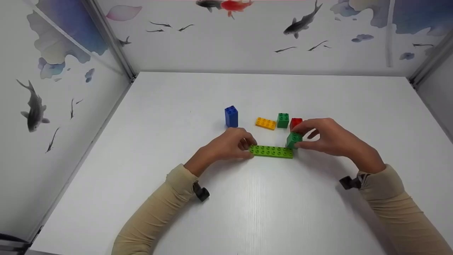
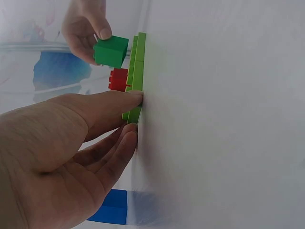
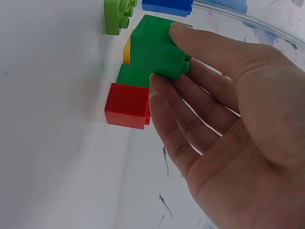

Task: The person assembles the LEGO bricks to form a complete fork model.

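Note:
A long light green toy brick plate (image 1: 271,151) lies flat on the table, its studs facing up. My left hand (image 1: 231,143) pinches the plate's left end between thumb and fingers, which the left wrist view also shows. Between the thumb and fingers of my right hand (image 1: 329,138) is a dark green toy brick (image 3: 157,47), held by its sides and slightly tilted. In the left wrist view this green brick (image 2: 111,51) appears just off the plate's far end. Behind the right hand sits a red brick (image 1: 296,122), partly hidden by the fingers in the head view.
Beyond the plate stand a tall blue brick (image 1: 231,117), a flat yellow brick (image 1: 265,123) and a second dark green brick (image 1: 283,120). The white table (image 1: 191,92) is bounded by printed panels at the back (image 1: 247,46) and left (image 1: 56,106).

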A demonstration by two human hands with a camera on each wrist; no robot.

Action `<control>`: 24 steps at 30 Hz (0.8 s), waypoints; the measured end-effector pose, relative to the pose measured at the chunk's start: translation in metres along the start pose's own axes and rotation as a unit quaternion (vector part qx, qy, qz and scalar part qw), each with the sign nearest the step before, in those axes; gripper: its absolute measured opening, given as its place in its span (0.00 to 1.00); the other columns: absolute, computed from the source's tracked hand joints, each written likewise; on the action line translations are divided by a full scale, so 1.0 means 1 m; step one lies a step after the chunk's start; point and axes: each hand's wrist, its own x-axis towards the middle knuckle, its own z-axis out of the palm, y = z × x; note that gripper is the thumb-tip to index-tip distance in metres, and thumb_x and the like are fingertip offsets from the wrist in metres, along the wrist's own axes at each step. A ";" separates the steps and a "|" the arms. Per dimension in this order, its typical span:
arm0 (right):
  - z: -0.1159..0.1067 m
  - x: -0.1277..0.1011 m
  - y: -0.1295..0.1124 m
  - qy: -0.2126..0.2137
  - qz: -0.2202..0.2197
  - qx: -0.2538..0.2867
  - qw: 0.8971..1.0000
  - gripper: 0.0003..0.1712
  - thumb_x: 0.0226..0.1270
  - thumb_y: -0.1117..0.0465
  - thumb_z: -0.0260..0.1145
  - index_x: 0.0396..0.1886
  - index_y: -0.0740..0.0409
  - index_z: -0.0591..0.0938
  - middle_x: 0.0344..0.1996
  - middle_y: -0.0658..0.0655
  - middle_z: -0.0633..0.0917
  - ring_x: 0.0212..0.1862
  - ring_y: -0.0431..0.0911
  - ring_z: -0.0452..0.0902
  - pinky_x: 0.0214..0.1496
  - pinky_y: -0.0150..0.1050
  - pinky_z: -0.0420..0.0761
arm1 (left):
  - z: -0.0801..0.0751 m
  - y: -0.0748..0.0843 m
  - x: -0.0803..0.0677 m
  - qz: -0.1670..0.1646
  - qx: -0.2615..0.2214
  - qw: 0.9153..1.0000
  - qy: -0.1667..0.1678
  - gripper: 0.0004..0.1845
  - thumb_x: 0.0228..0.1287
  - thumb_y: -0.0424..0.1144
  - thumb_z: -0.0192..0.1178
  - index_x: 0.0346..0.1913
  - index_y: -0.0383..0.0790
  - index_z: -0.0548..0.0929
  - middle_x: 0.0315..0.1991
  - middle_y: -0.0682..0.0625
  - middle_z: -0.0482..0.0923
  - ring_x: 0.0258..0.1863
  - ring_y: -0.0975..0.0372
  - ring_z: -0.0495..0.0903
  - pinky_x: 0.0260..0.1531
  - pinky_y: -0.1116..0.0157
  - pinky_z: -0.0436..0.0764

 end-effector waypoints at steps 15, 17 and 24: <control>0.004 0.000 -0.001 -0.038 0.006 0.010 0.999 0.21 0.65 0.56 0.83 0.57 0.48 0.90 0.49 0.45 0.92 0.53 0.43 0.88 0.60 0.49 0.89 | 0.000 -0.001 -0.001 0.002 -0.003 1.000 0.003 0.19 0.68 0.37 0.76 0.60 0.40 0.90 0.51 0.48 0.86 0.47 0.62 0.85 0.52 0.66 0.87; 0.005 0.000 -0.002 -0.043 0.007 0.011 0.999 0.22 0.65 0.57 0.83 0.57 0.48 0.89 0.49 0.46 0.92 0.53 0.43 0.88 0.60 0.50 0.89 | 0.001 -0.001 -0.001 0.002 -0.002 1.000 0.003 0.19 0.68 0.37 0.76 0.60 0.40 0.90 0.51 0.48 0.87 0.47 0.62 0.85 0.52 0.66 0.87; 0.007 0.002 -0.004 -0.049 0.009 0.007 0.999 0.22 0.64 0.59 0.83 0.58 0.49 0.89 0.49 0.46 0.92 0.53 0.44 0.88 0.61 0.51 0.89 | 0.001 0.000 -0.001 -0.001 -0.001 1.000 0.003 0.19 0.67 0.37 0.77 0.60 0.40 0.90 0.51 0.48 0.87 0.47 0.63 0.85 0.52 0.67 0.87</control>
